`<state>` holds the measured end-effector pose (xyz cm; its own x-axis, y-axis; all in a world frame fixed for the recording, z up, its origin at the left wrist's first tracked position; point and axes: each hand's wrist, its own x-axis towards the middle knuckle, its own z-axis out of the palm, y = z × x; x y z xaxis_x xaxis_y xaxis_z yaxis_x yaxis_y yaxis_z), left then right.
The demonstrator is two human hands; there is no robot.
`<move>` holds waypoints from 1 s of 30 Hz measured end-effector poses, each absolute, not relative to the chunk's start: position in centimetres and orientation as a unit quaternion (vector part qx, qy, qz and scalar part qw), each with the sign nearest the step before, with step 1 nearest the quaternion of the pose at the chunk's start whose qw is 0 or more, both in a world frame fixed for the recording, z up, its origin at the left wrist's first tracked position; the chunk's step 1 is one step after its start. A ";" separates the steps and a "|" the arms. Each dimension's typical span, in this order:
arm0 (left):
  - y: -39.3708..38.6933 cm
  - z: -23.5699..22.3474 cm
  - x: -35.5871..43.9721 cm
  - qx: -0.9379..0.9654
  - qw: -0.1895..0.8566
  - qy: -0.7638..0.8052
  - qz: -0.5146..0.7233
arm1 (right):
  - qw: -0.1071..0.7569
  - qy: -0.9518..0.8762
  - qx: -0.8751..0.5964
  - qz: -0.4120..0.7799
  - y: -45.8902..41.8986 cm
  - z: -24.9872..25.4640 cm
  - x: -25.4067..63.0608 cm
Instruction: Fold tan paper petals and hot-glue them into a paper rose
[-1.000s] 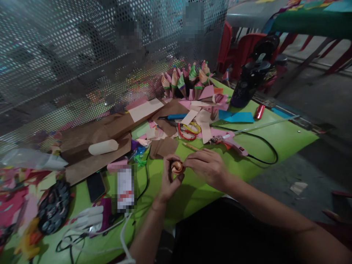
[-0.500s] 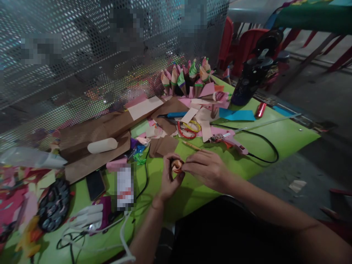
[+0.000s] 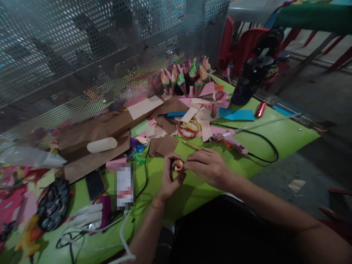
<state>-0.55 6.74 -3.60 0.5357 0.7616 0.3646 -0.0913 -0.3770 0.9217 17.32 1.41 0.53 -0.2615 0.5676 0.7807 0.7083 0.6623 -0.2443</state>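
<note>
A small rolled coil of peach paper [image 3: 178, 165] sits between both my hands, just above the green table [image 3: 277, 137]. My left hand [image 3: 169, 178] is curled round it from below and the left. My right hand [image 3: 206, 167] pinches its right edge with fingers closed. Part of the coil is hidden by my fingers.
Behind my hands lie brown paper pieces [image 3: 164, 145], scissors with red and yellow handles [image 3: 188, 129], a pink glue gun [image 3: 229, 142] with a black cord, and a cluster of paper cones [image 3: 187, 79]. A dark bottle [image 3: 251, 79] stands far right. A phone [image 3: 95, 184] and cables lie left.
My fingers have shifted slightly around the paper coil, which looks tighter. The view has barely moved.
</note>
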 end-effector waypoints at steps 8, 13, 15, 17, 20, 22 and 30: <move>6.4 -3.4 -0.6 0.707 0.522 0.236 0.415 | 0.440 -0.784 -0.432 -0.067 1.3 0.2 17.8; 6.7 -3.6 -0.5 0.710 0.508 0.244 0.422 | 0.458 -0.777 -0.431 -0.033 1.1 0.5 17.6; 6.8 -3.6 -0.4 0.712 0.503 0.243 0.426 | 0.454 -0.782 -0.426 -0.032 1.0 0.6 17.5; 6.8 -3.7 -0.4 0.718 0.496 0.244 0.424 | 0.447 -0.787 -0.424 -0.039 1.1 0.6 17.4; 6.7 -3.7 -0.5 0.732 0.476 0.258 0.414 | 0.441 -0.790 -0.423 -0.060 1.2 0.7 17.2; 6.6 -3.7 -0.5 0.741 0.464 0.259 0.411 | 0.439 -0.792 -0.418 -0.071 1.2 0.8 17.1; 6.8 -3.8 -0.5 0.755 0.451 0.249 0.405 | 0.430 -0.799 -0.416 -0.059 1.0 1.1 17.2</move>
<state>-0.47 6.80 -3.85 0.5486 0.7411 0.3871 0.0107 -0.4691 0.8831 17.20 1.02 1.15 -0.2851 0.6139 0.7361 0.7151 0.6476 -0.2632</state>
